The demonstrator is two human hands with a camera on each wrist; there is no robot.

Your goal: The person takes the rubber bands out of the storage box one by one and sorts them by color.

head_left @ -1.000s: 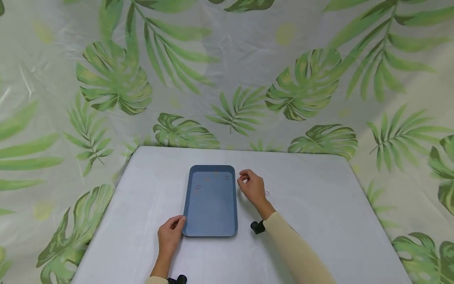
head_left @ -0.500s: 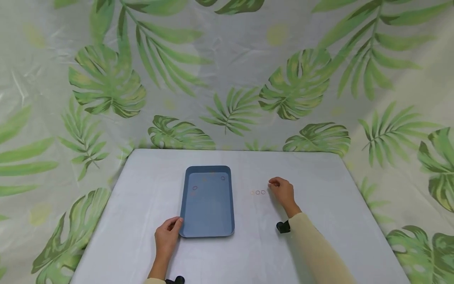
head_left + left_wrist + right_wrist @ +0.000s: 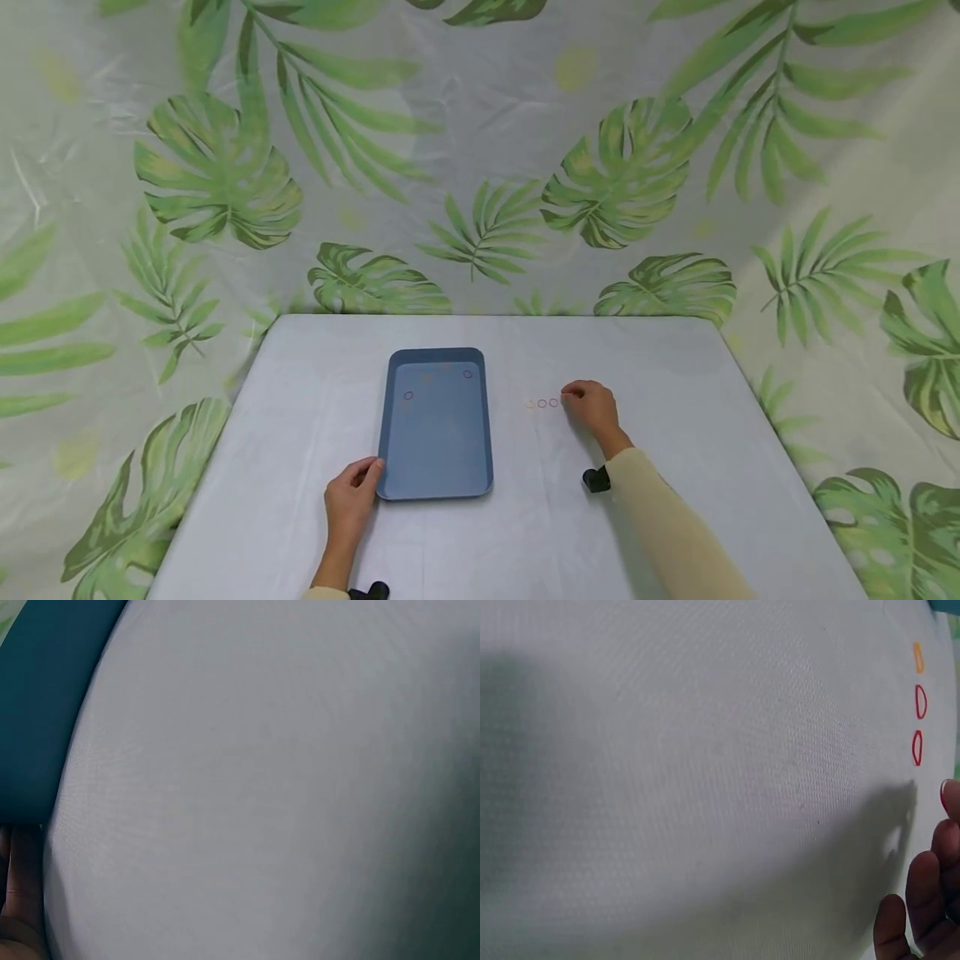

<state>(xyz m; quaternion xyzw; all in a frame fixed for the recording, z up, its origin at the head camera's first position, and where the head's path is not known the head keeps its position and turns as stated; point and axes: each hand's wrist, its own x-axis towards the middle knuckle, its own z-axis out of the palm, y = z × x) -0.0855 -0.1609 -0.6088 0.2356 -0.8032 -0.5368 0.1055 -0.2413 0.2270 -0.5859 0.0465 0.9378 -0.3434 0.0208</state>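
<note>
With the left hand (image 3: 351, 492) gripping the tray (image 3: 437, 450), the right hand (image 3: 592, 407) pinches a red ring (image 3: 943, 796), apparently lining it up beside 3 others (image 3: 917, 702), calling for gentle release.

Our white table (image 3: 322, 392) is bearing a blue tray (image 3: 435, 450), an orange ring (image 3: 919, 658) lying to its right, two red rings (image 3: 917, 703) we are seeing farther along the row.
</note>
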